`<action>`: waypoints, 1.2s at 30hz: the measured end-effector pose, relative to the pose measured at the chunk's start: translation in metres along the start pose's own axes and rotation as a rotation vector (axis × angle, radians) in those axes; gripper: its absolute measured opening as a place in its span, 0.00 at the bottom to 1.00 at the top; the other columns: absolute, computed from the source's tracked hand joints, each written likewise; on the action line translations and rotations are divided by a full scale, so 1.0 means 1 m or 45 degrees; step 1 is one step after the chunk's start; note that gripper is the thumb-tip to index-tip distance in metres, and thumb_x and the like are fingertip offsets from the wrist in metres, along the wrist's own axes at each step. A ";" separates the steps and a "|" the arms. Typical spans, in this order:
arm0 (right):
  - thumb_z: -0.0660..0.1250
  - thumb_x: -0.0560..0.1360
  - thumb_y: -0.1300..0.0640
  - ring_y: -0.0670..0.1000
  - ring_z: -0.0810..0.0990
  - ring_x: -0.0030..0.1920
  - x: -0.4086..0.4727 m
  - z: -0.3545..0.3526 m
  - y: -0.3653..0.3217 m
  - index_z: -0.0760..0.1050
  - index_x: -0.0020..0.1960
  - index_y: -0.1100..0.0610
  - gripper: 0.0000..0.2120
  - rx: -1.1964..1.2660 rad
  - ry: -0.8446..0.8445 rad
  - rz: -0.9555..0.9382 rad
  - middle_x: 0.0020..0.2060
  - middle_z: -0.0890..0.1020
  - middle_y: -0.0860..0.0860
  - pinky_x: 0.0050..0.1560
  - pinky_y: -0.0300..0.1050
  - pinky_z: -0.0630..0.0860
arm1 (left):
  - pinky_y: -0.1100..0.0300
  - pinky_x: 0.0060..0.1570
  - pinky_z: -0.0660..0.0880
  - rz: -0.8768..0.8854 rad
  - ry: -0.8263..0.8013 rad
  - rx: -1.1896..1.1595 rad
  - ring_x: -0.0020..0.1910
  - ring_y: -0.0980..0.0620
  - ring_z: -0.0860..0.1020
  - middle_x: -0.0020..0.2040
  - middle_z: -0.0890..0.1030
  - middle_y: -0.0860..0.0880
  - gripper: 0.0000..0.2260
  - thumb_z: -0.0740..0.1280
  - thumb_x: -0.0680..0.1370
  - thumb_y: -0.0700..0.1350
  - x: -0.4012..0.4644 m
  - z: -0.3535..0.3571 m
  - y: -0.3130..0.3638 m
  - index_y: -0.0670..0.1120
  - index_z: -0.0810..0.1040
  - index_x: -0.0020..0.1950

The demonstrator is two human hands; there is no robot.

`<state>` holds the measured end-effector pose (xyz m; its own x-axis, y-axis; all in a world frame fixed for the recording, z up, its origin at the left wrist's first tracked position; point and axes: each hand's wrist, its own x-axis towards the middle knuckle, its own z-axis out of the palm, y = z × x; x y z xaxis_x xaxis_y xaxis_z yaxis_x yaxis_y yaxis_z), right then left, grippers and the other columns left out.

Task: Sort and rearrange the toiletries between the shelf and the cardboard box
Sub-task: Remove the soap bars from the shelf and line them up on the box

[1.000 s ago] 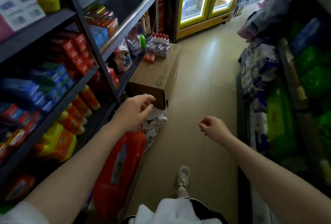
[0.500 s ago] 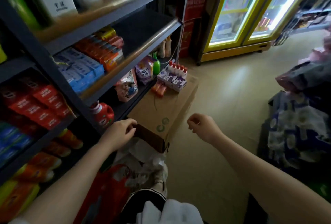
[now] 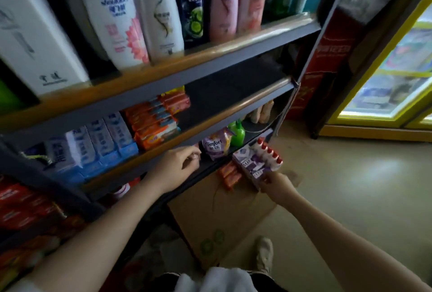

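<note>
A closed cardboard box (image 3: 217, 217) stands on the floor against the dark metal shelf (image 3: 210, 114). On its far end sits a row of purple-and-white cartons with red caps (image 3: 259, 160), with small orange packets (image 3: 230, 174) beside them. My right hand (image 3: 275, 183) pinches the near corner of the nearest purple carton. My left hand (image 3: 180, 165) reaches to the shelf edge beside a purple Comfort pouch (image 3: 216, 146), fingers curled; whether it holds anything I cannot tell. A green bottle (image 3: 237, 134) stands behind the pouch.
Shampoo bottles (image 3: 145, 11) fill the top shelf. Orange soap packs (image 3: 154, 121) and blue-white boxes (image 3: 102, 142) lie on the middle shelf, red packs (image 3: 21, 207) lower left. A lit yellow-framed fridge (image 3: 385, 95) stands at the right, with tan floor (image 3: 339, 186) before it.
I have moved forward along the aisle. My right hand went from hanging curled over the box to the purple cartons. My left hand rose from the box's near corner to the shelf edge.
</note>
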<state>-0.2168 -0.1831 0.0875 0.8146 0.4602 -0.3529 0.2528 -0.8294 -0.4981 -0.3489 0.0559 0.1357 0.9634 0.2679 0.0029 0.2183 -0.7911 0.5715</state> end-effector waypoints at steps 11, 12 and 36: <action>0.62 0.77 0.57 0.53 0.77 0.41 0.161 -0.052 -0.060 0.77 0.47 0.57 0.07 0.010 -0.311 -0.671 0.39 0.79 0.53 0.38 0.43 0.68 | 0.55 0.51 0.73 -0.606 0.361 0.299 0.62 0.48 0.72 0.68 0.68 0.49 0.17 0.61 0.79 0.44 0.085 0.034 -0.005 0.46 0.69 0.68; 0.62 0.78 0.57 0.53 0.77 0.41 0.171 -0.051 -0.071 0.77 0.48 0.58 0.07 0.023 -0.303 -0.720 0.39 0.80 0.53 0.37 0.42 0.66 | 0.55 0.49 0.72 -0.636 0.386 0.374 0.62 0.47 0.72 0.69 0.67 0.49 0.19 0.62 0.79 0.43 0.090 0.035 -0.010 0.46 0.67 0.69; 0.61 0.76 0.63 0.58 0.66 0.62 0.281 0.045 -0.180 0.66 0.67 0.55 0.20 -0.416 0.135 -1.006 0.65 0.63 0.56 0.42 0.47 0.68 | 0.46 0.61 0.70 -0.635 0.774 0.744 0.61 0.39 0.75 0.63 0.76 0.40 0.21 0.56 0.77 0.49 0.121 0.064 -0.092 0.38 0.74 0.63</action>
<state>-0.0566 0.1096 0.0422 0.3769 0.9223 0.0850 0.8903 -0.3355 -0.3079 -0.2429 0.1259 0.0308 0.5317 0.7533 0.3872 0.7789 -0.6144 0.1257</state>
